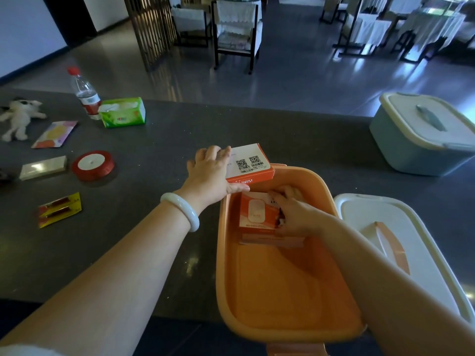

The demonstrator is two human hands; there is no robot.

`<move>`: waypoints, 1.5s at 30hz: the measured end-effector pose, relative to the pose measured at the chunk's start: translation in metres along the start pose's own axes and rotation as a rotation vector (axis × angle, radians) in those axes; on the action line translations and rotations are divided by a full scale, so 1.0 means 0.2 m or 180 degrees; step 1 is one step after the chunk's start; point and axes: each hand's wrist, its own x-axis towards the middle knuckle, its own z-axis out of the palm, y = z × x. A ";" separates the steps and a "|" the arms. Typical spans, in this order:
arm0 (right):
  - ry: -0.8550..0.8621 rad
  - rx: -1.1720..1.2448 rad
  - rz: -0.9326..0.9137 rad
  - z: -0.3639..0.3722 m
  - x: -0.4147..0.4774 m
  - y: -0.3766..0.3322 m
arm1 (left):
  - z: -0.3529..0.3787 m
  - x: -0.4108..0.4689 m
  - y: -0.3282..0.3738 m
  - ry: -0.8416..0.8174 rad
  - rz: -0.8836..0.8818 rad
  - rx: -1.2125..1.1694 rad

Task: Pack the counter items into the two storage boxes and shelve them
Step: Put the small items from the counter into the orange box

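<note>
While poised over the far left corner of the orange bin [277, 283], gripped at its left end: a flat orange box [250, 163], white face up with two square codes showing. Long axis running left to right, roughly along the bin's far rim, free right end pointing toward the right side of the counter [154, 227]. Clamped on it, the left hand [210, 173], fingers laid over the top at the far left corner, thumb pressed along the near orange side. White bracelet [181, 211] on that wrist.

Down inside the bin, near the far wall, a second orange box [254, 214] lying flat, printed face up, long side across the bin. Resting on its right edge, the right hand [293, 214], fingers curled around the far right corner, thumb hidden.

Just right of the bin, a white lid [385, 227] flat on the counter, peach handle up. Farther back on the right, a pale blue bin [416, 150] with its lid on.

Well apart to the left: red ribbon spool [93, 165], yellow battery pack [59, 209], pale bar [43, 167], bright sachet [55, 133], green tissue pack [123, 113] just beside a water bottle [86, 95], white plush toy [19, 116].
</note>
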 end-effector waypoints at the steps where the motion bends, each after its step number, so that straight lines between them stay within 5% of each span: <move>1: -0.0003 -0.0023 -0.0001 0.00 0.00 0.00 | 0.00 0.00 0.00 -0.0006 -0.0006 0.0001; 11: 0.0289 0.0139 -0.0074 -0.02 -0.03 0.00 | -0.01 -0.01 0.01 -0.0029 -0.0021 -0.0008; 19: 0.1682 0.0519 0.0432 -0.18 -0.17 0.06 | -0.01 -0.04 0.03 0.0260 0.0131 0.0200; 25: 0.1576 0.1385 0.0821 -0.11 -0.14 0.14 | -0.03 -0.20 0.21 0.0422 0.0562 0.0188; 34: 0.1623 0.1589 0.0854 -0.11 -0.13 0.15 | 0.09 -0.28 0.33 -0.0258 0.0745 0.0172; 45: 0.1560 0.1652 0.0870 -0.11 -0.13 0.16 | 0.27 -0.18 0.34 -0.0890 0.0723 0.1209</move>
